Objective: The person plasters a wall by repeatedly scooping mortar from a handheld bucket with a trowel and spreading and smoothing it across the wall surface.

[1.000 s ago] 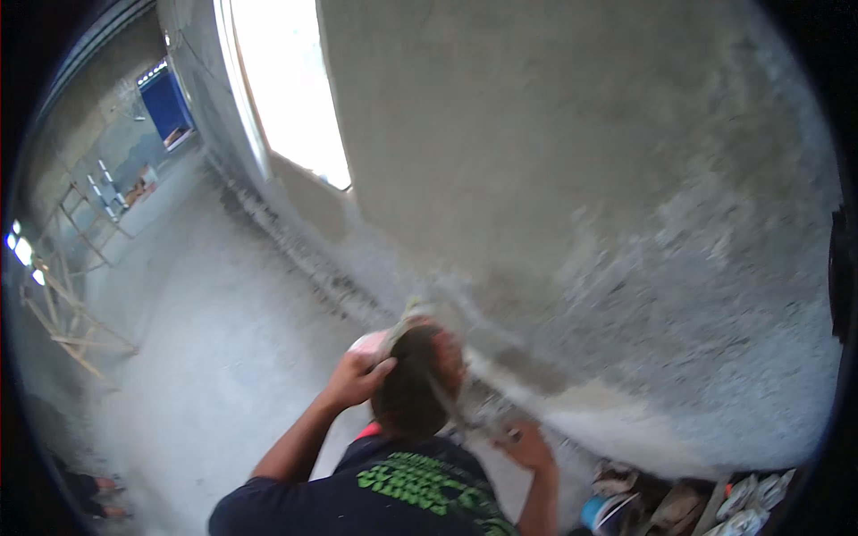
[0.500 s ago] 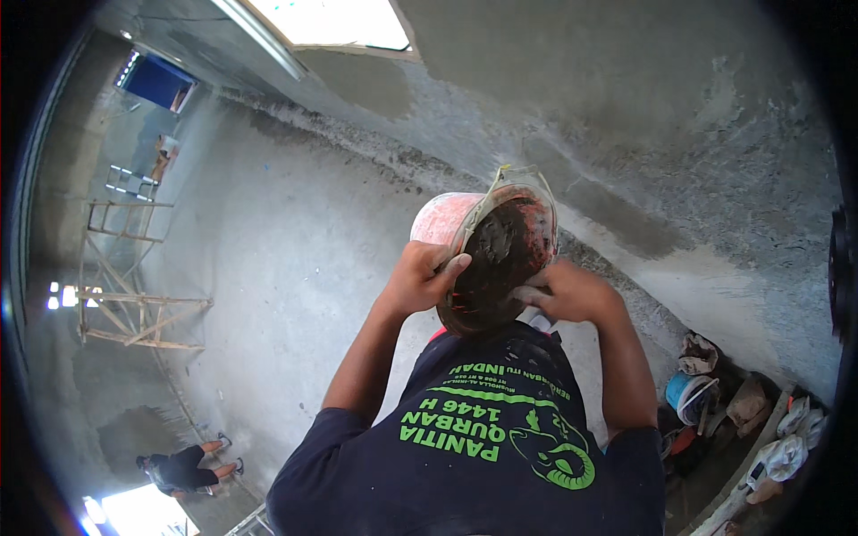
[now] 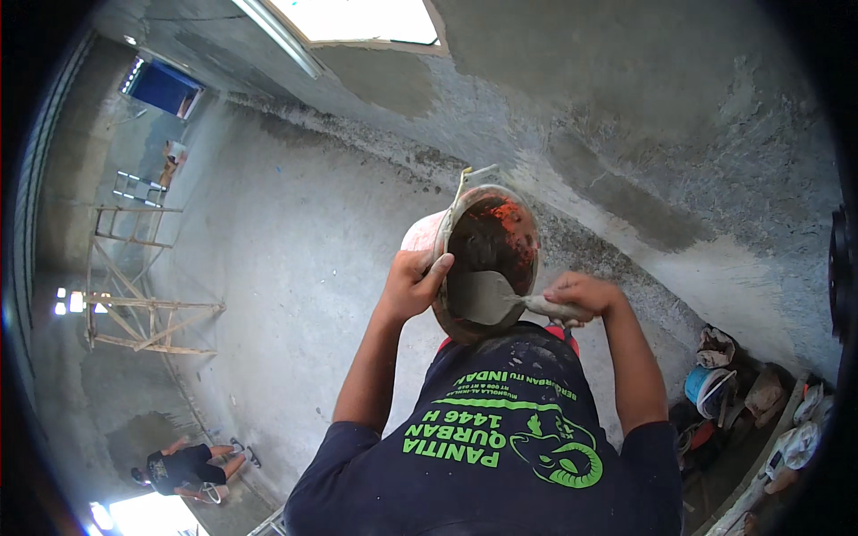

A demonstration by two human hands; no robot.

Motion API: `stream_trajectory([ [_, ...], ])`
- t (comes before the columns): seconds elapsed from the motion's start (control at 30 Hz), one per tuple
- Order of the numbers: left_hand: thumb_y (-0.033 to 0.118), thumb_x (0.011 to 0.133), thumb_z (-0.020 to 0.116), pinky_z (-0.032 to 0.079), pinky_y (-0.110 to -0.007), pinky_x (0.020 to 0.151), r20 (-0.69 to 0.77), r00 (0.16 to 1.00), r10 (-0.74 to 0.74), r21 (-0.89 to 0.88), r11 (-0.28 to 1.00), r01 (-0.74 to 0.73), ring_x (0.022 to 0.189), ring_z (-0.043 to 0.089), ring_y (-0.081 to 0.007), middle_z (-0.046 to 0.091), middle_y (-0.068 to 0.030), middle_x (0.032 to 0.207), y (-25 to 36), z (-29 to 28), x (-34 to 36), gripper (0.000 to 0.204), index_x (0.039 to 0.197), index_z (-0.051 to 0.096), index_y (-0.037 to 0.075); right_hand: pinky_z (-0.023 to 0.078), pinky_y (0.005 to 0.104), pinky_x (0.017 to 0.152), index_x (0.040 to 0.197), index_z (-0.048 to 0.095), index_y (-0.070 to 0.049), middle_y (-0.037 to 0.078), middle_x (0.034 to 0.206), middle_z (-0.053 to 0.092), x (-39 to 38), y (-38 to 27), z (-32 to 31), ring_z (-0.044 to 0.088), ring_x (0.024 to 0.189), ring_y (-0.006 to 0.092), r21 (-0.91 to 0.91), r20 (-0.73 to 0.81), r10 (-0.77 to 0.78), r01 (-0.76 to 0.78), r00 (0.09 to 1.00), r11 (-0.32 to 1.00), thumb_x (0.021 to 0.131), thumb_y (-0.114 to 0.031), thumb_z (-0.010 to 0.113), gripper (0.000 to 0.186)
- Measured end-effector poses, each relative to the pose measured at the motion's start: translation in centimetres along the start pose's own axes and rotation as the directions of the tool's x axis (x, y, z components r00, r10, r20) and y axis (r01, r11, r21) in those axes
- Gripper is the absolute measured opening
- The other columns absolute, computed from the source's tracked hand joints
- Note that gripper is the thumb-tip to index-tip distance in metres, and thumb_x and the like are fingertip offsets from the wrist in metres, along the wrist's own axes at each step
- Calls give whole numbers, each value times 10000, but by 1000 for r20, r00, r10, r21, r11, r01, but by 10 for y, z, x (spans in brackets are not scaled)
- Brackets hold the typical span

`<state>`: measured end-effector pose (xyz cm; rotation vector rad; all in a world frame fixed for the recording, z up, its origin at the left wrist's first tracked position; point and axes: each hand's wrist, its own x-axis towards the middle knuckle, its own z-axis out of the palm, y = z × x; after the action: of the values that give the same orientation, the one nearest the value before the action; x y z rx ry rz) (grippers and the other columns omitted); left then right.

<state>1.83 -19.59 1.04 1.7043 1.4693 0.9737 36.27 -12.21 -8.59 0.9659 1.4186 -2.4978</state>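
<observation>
My left hand (image 3: 415,284) grips the rim of a pale, mortar-smeared bucket (image 3: 424,234), thumb over the edge. The bucket is tilted, its mouth facing me, close to my dark shirt. Grey-brown mortar (image 3: 474,239) coats the inside, with orange-red patches showing on the wall. In my right hand (image 3: 581,297) is the handle of a trowel (image 3: 481,297), fingers wrapped round it. Its rounded blade is coated in wet mortar and lies across the lower part of the bucket's mouth. A thin handle (image 3: 463,183) stands up at the bucket's far side.
A partly plastered wall (image 3: 626,192) runs along the right, with a window opening (image 3: 357,20) above. Bags, a blue bucket (image 3: 708,391) and a plank (image 3: 760,460) lie at lower right. Wooden scaffolding (image 3: 156,322) stands left on the concrete floor (image 3: 286,259). Another person (image 3: 183,469) is at lower left.
The trowel blade, earlier hidden inside the bucket, now shows at its mouth. My right hand has moved slightly right and turned. The bucket has shifted a little left.
</observation>
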Motion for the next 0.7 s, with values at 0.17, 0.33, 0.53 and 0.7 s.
stream_trajectory([
  [0.17,222,1016,642,434,-332,524,-50,994,-95,-35,995,94,553,472,-93,503,-64,556,-9,1,-6,399,702,582,-17,433,295,400,1069,668,21,120,747,661,-24,49,-2,568,474,167,423,-28,-98,100,995,900,1008,-342,624,371],
  [0.33,227,1027,634,428,-323,520,-67,992,-108,-101,990,101,559,472,-84,515,-28,557,-2,26,8,409,703,588,-18,425,280,386,1031,654,15,115,746,651,-38,64,-9,563,464,166,443,-197,-102,182,975,878,1011,-325,625,342],
  [0.53,245,1031,631,431,-332,524,-39,994,-106,-106,989,102,558,469,-86,516,-46,558,15,66,38,414,722,591,-27,427,279,388,1012,646,11,108,732,643,-57,71,-48,563,460,163,280,-211,-22,82,977,956,1026,-345,616,358],
  [0.7,253,1028,636,405,-343,509,-43,995,-90,-120,989,85,550,430,-91,478,-67,551,28,110,66,434,710,566,-33,446,286,402,1028,645,16,102,717,632,-92,72,-83,572,465,171,415,-239,-16,117,971,902,1034,-330,609,347],
])
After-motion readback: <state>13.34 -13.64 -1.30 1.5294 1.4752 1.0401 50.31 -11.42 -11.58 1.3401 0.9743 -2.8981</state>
